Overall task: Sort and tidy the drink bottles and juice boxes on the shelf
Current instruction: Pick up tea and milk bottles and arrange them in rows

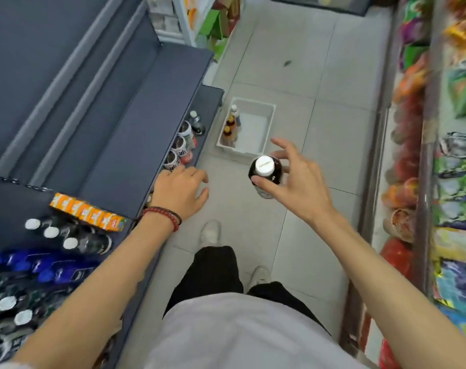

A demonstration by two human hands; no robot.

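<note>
Bottle (266, 173) pinched at shoulder by right hand (298, 179) fingers, above floor beside shelf (136, 107), likely for shelving; left hand (182, 189) open, empty on shelf edge.

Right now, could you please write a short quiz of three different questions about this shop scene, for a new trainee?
1. True or false: the right hand grips a dark bottle with a white cap.
2. Where does the white bin stand? A) on the floor B) on the shelf
3. Fill in: the juice boxes on the shelf are ____ in colour.

Key: 1 true; 2 A; 3 orange.
</note>
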